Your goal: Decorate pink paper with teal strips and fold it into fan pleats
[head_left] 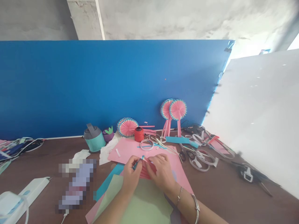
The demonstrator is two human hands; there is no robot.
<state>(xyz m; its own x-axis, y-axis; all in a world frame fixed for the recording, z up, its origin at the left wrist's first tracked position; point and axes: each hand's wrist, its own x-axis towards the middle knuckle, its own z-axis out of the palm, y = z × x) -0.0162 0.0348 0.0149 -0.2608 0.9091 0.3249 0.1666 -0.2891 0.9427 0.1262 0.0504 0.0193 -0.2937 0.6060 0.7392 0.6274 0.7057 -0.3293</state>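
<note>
Evidently both hands meet at one thing: a small pleated piece of pink paper with a blue-tinged upper edge (147, 173), which lies directly between them, above a flat light-green paper sheet (140, 203). The left hand (132, 172) pinches its left side between thumb and fingers; the right hand (163, 171) grips the right side, its thumb laid across the folds. Neither hand is nearer, since both touch the paper. Its long axis is hard to tell, because the fingers cover both sides.

Straight beyond the fingertips, on a large pink paper sheet (126, 150), rests a white ring-shaped tape roll (147, 149), near but apart from both hands. Farther back on the brown counter (210, 196), just behind the tape roll and slightly to its left, stands a red spool with a dark top (139, 135).
</note>
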